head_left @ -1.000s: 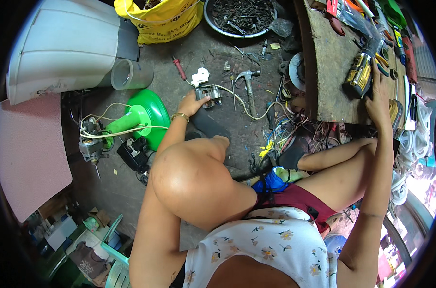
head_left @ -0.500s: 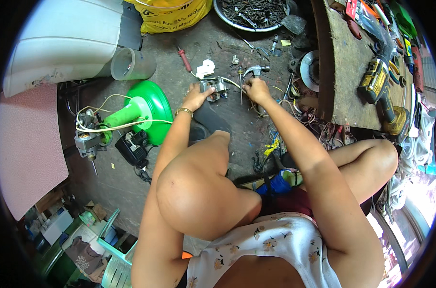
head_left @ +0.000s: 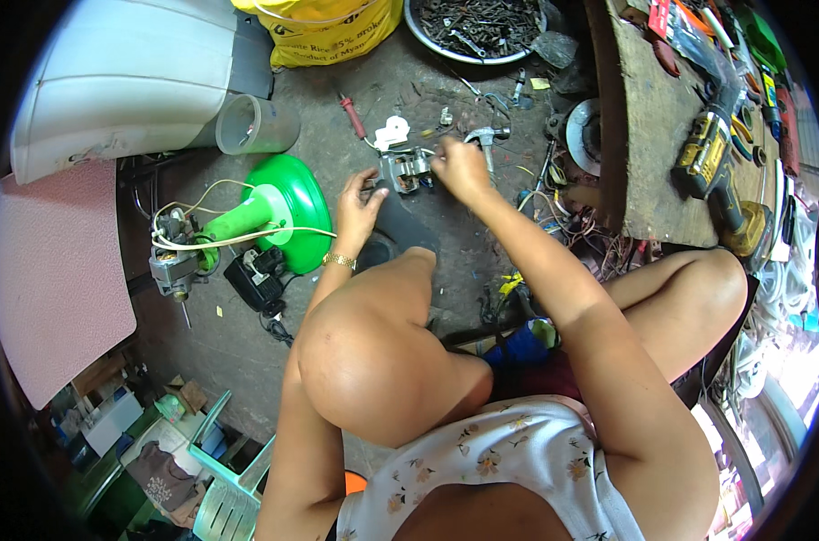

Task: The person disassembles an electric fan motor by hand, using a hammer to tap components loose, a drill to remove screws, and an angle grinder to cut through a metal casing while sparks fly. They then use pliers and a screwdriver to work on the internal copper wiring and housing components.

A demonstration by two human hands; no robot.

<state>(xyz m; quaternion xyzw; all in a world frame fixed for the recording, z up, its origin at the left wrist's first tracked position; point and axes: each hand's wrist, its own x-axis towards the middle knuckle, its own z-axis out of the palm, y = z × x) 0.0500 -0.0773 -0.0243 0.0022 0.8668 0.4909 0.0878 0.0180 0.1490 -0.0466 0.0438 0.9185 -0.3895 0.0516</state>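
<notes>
Floor (head_left: 324, 95) supports metal assembly (head_left: 403, 171); left hand (head_left: 359, 209) beside it, fingers parted; right hand (head_left: 464, 169) near it, fingers curled, grip indeterminable.

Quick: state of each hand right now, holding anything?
Left hand: open, left of the motor, not gripping it.
Right hand: curled, at the motor's right; whether it holds anything cannot be told.

The left hand (head_left: 359, 211) is loosely cupped beside a metal assembly (head_left: 402, 171), the right hand (head_left: 464, 171) at its right end.
</notes>
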